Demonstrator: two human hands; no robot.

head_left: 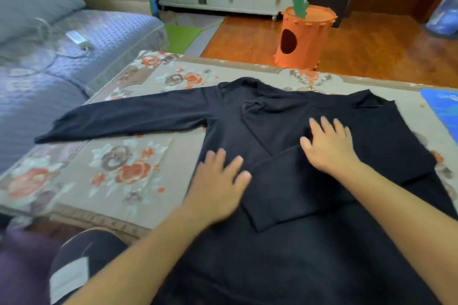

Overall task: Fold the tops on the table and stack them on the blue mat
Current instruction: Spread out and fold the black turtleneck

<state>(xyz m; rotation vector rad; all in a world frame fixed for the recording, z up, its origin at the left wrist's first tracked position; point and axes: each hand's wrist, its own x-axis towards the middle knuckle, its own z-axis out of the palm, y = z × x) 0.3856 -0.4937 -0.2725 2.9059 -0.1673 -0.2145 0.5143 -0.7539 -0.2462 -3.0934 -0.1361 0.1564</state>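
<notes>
Just one black long-sleeve top (285,116) on the floral table (128,168), one blue mat (443,106). Left hand (218,181) and right hand (329,146) both press it flat, fingers spread wide.

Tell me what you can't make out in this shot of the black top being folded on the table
Head view, the only one:
- blue mat: cut off by the right edge, so any stack on it is unseen.
- black top: its hem runs off the bottom edge; forearms cover part.
- left hand: motion-blurred, so contact with the top is unclear; right hand lies flat on it.
- Other tops: none in frame.
</notes>
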